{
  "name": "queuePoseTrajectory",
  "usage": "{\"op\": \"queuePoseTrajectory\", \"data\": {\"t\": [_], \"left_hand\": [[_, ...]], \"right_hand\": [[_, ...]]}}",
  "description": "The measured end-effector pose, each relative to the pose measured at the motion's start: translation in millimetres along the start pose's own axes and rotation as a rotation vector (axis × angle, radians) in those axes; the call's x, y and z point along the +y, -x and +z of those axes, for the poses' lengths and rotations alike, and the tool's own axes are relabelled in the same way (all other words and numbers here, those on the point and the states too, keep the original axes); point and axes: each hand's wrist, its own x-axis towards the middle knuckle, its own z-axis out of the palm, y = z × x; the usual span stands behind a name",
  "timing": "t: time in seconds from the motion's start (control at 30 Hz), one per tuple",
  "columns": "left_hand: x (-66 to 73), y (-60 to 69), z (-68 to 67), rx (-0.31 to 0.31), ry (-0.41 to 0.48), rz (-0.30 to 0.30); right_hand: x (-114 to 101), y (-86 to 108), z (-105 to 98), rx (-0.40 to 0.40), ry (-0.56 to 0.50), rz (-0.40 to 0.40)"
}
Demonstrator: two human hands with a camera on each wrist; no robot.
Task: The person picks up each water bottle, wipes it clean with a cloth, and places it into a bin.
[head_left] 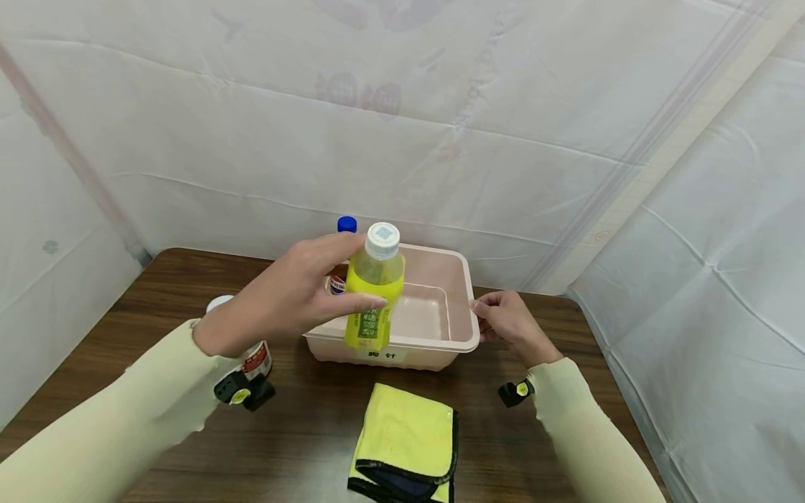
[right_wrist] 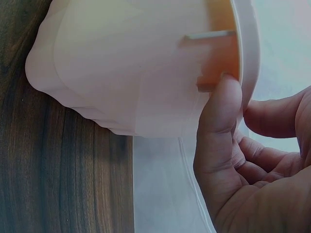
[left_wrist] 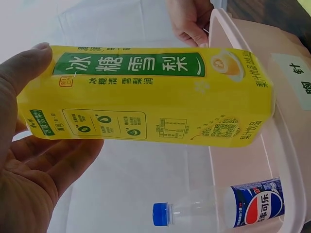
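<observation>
My left hand [head_left: 283, 293] grips a yellow-labelled bottle [head_left: 375, 290] with a white cap, upright above the left front part of a pink bin [head_left: 462, 300]. In the left wrist view the thumb and fingers of the left hand [left_wrist: 34, 160] lie round the label of the bottle [left_wrist: 146, 97]. A blue-capped cola bottle [left_wrist: 257, 201] stands in the bin's left side. My right hand [head_left: 512, 325] pinches the bin's right rim; the right wrist view shows the thumb and a finger of the right hand [right_wrist: 252, 165] on the rim [right_wrist: 250, 53].
A folded yellow cloth [head_left: 409, 436] with black edging lies in front of the bin on the dark wooden table [head_left: 302, 433]. Under my left forearm stands a white-lidded container [head_left: 256, 360], partly hidden. White sheeting [head_left: 402, 140] hangs behind the table and at both sides.
</observation>
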Motion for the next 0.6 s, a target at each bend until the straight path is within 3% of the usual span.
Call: {"op": "queuePoseTrajectory", "data": {"t": [0.6], "left_hand": [[-8.2,-19.3,0.5,-0.044,0.089,-0.082]], "right_hand": [[1,-1.0,-1,-0.002,0.013,0.004]]}}
